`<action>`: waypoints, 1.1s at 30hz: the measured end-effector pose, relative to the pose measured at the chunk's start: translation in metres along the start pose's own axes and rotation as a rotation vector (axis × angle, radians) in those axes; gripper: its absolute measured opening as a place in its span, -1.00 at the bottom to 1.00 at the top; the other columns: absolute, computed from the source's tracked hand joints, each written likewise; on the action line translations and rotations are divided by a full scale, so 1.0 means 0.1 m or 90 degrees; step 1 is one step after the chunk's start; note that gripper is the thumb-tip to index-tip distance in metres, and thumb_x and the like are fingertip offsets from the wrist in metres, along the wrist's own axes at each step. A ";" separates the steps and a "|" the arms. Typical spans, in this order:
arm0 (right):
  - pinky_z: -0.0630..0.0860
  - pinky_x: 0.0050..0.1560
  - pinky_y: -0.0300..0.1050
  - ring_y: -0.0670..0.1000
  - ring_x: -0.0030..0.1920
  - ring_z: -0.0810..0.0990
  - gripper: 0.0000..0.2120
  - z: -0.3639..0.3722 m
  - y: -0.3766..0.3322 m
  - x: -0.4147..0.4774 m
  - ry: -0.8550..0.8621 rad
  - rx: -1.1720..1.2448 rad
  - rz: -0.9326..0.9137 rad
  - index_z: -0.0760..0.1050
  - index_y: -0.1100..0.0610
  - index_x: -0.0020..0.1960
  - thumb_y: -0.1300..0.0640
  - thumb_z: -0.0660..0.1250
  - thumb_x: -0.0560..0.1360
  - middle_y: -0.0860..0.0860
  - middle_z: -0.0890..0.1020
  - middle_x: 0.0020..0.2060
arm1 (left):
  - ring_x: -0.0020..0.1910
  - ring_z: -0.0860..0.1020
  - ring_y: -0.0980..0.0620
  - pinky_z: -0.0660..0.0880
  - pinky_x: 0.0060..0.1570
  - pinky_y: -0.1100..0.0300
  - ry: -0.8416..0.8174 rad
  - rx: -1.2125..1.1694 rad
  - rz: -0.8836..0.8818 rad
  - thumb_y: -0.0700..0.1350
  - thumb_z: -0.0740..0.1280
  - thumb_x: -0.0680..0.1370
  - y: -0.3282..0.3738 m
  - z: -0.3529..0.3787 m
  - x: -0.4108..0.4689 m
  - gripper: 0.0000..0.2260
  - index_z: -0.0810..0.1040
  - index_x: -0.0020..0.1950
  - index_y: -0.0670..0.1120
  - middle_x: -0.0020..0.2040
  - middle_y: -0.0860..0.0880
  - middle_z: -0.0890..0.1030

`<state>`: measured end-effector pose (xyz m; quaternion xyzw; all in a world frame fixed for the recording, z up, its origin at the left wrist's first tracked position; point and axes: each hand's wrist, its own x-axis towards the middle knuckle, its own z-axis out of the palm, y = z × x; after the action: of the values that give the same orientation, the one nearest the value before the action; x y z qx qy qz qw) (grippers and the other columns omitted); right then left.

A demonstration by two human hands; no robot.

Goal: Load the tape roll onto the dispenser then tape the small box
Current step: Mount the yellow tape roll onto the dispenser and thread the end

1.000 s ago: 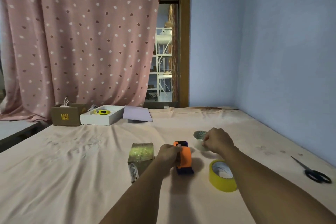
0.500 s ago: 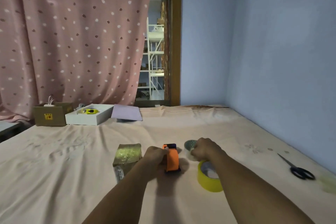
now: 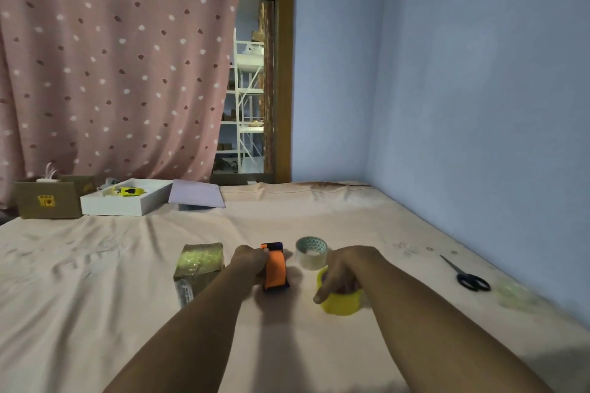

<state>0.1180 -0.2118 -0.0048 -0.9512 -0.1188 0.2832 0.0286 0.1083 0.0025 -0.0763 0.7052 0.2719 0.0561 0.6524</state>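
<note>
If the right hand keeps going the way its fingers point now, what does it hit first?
The right hand points down over the yellow tape roll, fingers already draped on its rim, so it would meet that roll first. The clear tape roll sits farther off, outside that line.

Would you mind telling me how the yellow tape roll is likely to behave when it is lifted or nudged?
The yellow tape roll lies flat on the cloth, so it will probably stay put rather than roll. It is a hollow ring, so likely light and stiff. The right hand already rests on its top, fingers down its side; the glossy surface may be slightly slippery.
</note>
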 end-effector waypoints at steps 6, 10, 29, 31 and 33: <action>0.64 -0.02 0.04 0.14 -0.25 0.61 -0.63 0.13 0.05 0.00 0.156 -0.049 -0.065 0.53 0.10 -0.30 -0.12 0.62 0.29 0.00 0.56 -0.36 | 0.06 0.67 -0.37 0.64 -0.18 -0.16 0.010 0.014 -0.014 -0.18 0.36 0.63 0.02 0.00 -0.10 -0.73 0.54 0.20 -0.37 0.18 -0.40 0.63; 0.72 -0.20 0.05 0.17 -0.37 0.70 -0.68 0.02 0.04 -0.12 0.236 0.043 -0.097 0.52 0.13 -0.34 -0.04 0.58 0.31 0.09 0.58 -0.39 | -0.11 0.61 -0.27 0.59 -0.23 -0.06 0.002 -0.013 -0.012 -0.19 0.33 0.64 0.01 -0.01 -0.16 -0.76 0.53 0.19 -0.36 0.12 -0.38 0.62; 0.69 -0.30 -0.14 0.09 -0.18 0.70 -0.80 0.42 -0.33 0.14 0.142 0.710 -0.254 0.59 0.37 0.03 0.21 0.41 0.59 0.21 0.65 -0.06 | 0.01 0.58 -0.25 0.60 0.12 -0.24 -0.001 -0.132 0.019 -0.18 0.30 0.62 -0.01 -0.12 -0.32 -0.75 0.49 0.22 -0.33 0.12 -0.32 0.57; 0.66 -0.39 -0.15 0.05 -0.26 0.72 -0.84 0.47 -0.37 0.14 0.129 0.724 -0.256 0.60 0.33 0.00 0.21 0.41 0.59 0.22 0.66 -0.06 | 0.05 0.61 -0.28 0.60 0.18 -0.31 -0.013 -0.142 0.023 -0.17 0.30 0.63 -0.01 -0.11 -0.33 -0.78 0.51 0.16 -0.32 0.09 -0.31 0.59; 0.58 -0.49 -0.19 0.00 -0.38 0.72 -0.86 0.51 -0.39 0.16 0.111 0.735 -0.245 0.60 0.24 -0.08 0.17 0.40 0.60 0.20 0.69 -0.10 | 0.07 0.65 -0.33 0.58 0.16 -0.38 -0.020 -0.147 0.024 -0.16 0.30 0.62 -0.03 -0.10 -0.29 -0.75 0.54 0.14 -0.34 0.09 -0.34 0.63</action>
<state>0.0954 -0.1704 -0.0513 -0.7634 -0.1132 0.2127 0.5993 0.0781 -0.0018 -0.0696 0.6311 0.2398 0.0882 0.7325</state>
